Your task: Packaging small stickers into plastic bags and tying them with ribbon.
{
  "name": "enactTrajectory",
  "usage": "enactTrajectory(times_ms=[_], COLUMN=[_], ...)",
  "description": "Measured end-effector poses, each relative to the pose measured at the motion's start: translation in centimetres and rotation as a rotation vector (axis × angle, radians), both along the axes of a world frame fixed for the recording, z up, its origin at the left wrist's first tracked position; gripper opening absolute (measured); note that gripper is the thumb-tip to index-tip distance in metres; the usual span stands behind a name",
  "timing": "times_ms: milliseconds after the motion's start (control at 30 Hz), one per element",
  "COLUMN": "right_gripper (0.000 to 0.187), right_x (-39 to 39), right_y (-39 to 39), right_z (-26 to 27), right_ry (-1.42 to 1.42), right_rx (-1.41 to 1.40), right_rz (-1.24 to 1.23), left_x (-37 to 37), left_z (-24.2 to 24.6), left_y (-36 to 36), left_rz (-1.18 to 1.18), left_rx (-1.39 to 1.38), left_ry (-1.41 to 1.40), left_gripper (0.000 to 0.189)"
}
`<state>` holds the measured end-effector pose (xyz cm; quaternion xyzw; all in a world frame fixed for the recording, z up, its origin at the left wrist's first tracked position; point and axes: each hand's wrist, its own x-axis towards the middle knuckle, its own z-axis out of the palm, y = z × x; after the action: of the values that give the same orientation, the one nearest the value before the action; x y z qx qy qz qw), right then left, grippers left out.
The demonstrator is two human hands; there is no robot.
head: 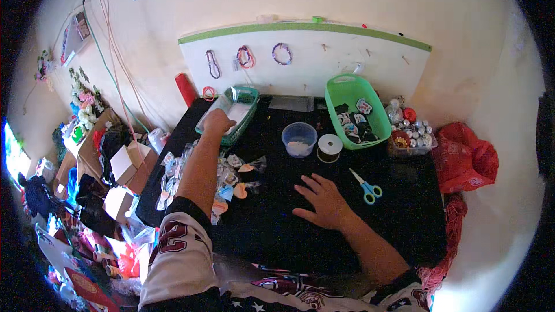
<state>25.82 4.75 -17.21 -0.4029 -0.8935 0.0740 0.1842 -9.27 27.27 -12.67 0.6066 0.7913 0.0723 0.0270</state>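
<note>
My left hand point(220, 121) reaches into a dark green plastic basket point(253, 103) at the back left; clear plastic or white sheets point(239, 112) lie in it, and the fingertips are partly hidden. Palm down, my right hand point(323, 203) rests on or just above the black tablecloth point(277, 234), fingers spread and nothing in them. To its right lie scissors point(367, 188) with blue and yellow handles. Beyond it stand a clear round tub point(299, 139) with whitish contents and a spool point(329, 146). Many small plastic-wrapped pieces point(227, 173) are heaped around my left forearm.
A light green basket point(381, 123) holds small wrapped items at the back right, beside a clear box of beads and baubles point(412, 143) and a red bag point(464, 158). Bracelets point(282, 53) hang on a white board point(347, 47) behind. Boxes point(130, 162) and clutter crowd the left.
</note>
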Motion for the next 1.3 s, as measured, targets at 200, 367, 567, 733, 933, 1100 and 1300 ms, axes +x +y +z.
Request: enactTrajectory(times_ms=[200, 367, 567, 733, 933, 1100, 1300], right_gripper=[0.067, 0.069, 0.068, 0.067, 0.065, 0.063, 0.049], right_x=[0.2, -0.5, 1.0, 0.1, 0.0, 0.2, 0.8], right_y=[0.2, 0.1, 0.1, -0.3, -0.5, 0.0, 0.3], right_z=[0.0, 0.3, 0.3, 0.8, 1.1, 0.4, 0.4], right_ry=[0.017, 0.011, -0.026, -0.023, -0.041, 0.044, 0.431], right_rx=[0.027, 0.019, -0.004, -0.045, -0.067, -0.026, -0.157], right_rz=[0.027, 0.072, 0.022, 0.047, 0.030, 0.066, -0.087], left_x=[-0.4, -5.2, -0.5, -2.7, 0.6, 5.4, 12.1], left_z=[-0.2, -3.2, -0.7, 0.0, 3.7, 5.1, 1.3], left_y=[1.7, 4.3, 2.9, 2.5, -1.5, -8.3, -16.4], left_rz=[0.022, 0.076, 0.046, 0.023, -0.164, -0.377, -0.320], left_rx=[0.011, 0.144, 0.191, 0.177, 0.353, 0.561, 0.096], left_ry=[0.061, 0.134, 0.042, 0.092, -0.031, -0.398, -1.411], left_gripper=[0.046, 0.028, 0.027, 0.038, 0.027, 0.033, 0.022])
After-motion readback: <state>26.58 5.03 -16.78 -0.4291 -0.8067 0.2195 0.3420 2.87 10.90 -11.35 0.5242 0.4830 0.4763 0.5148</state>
